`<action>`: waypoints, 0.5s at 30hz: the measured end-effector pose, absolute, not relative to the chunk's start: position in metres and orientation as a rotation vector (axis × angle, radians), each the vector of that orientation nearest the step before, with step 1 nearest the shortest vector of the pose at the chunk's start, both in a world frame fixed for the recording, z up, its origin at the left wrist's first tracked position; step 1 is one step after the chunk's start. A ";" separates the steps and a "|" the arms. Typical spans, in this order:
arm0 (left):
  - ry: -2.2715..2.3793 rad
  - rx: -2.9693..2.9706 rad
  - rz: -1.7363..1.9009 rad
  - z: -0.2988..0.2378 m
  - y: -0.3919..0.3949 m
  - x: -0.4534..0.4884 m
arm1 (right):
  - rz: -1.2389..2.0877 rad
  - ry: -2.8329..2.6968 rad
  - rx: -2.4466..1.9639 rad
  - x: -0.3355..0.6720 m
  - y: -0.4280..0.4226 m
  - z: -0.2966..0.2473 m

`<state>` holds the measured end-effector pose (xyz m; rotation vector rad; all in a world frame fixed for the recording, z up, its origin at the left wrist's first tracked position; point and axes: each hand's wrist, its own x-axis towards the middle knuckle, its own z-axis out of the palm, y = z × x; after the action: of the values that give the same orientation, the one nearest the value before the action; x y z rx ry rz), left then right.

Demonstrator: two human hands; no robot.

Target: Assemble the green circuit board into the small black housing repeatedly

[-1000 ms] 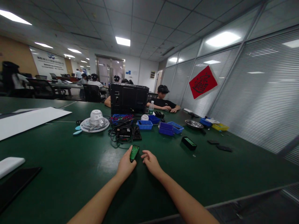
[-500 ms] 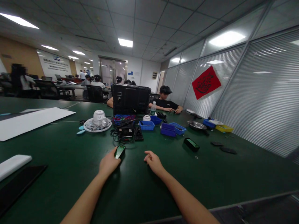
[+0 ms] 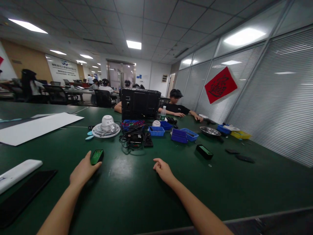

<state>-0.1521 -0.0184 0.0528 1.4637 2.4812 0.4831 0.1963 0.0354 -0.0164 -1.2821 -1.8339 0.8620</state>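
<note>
My left hand (image 3: 83, 170) is on the left of the green table, its thumb and fingers around a small black case with a green circuit board (image 3: 97, 157) in its open top. Near the middle, my right hand (image 3: 165, 171) rests with its fingers loosely bent and slightly apart; I see nothing in it. A second black case with a green board (image 3: 204, 151) lies to the right of that hand. Close to it is a small pale ring (image 3: 210, 165).
Beyond my hands stand a black box with tangled cables (image 3: 134, 137), a white fan part (image 3: 107, 128), blue trays (image 3: 156, 131) and a large black panel (image 3: 140, 102). A metal bowl (image 3: 210, 131) sits at right. Across the table sits a person (image 3: 177, 107). White (image 3: 18, 174) and black bars (image 3: 29, 195) lie at left.
My left hand has moved left with the black case, away from the cables. The right hand stays in about the same place. The person opposite has stretched one arm farther right.
</note>
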 end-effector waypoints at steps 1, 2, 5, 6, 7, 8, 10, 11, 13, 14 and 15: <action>2.494 1.474 0.510 0.052 -0.020 -0.154 | 0.855 -1.836 -1.285 0.196 0.035 -0.016; 2.511 1.480 0.530 0.051 -0.021 -0.155 | 0.847 -1.837 -1.286 0.196 0.035 -0.016; 2.551 1.510 0.566 0.045 -0.021 -0.153 | 0.841 -1.847 -1.281 0.196 0.035 -0.015; 2.555 1.527 0.581 0.043 -0.020 -0.152 | 0.838 -1.853 -1.279 0.196 0.035 -0.014; 2.561 1.538 0.596 0.041 -0.020 -0.152 | 0.838 -1.862 -1.281 0.196 0.035 -0.014; 2.569 1.543 0.612 0.040 -0.019 -0.152 | 0.840 -1.870 -1.285 0.196 0.035 -0.013; 2.590 1.535 0.641 0.037 -0.017 -0.153 | 0.854 -1.881 -1.296 0.195 0.035 -0.013; 2.599 1.524 0.654 0.036 -0.016 -0.155 | 0.861 -1.885 -1.300 0.195 0.035 -0.014; 2.611 1.482 0.689 0.035 -0.016 -0.159 | 0.862 -1.891 -1.297 0.196 0.036 -0.015; 2.616 1.453 0.714 0.034 -0.016 -0.162 | 0.854 -1.894 -1.293 0.196 0.037 -0.016; 2.621 1.416 0.737 0.034 -0.016 -0.165 | 0.849 -1.899 -1.292 0.197 0.037 -0.017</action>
<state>-0.1653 -0.0159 0.0338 1.4160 2.6207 0.7367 0.1966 0.0374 -0.0168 -1.2923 -1.8989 0.8495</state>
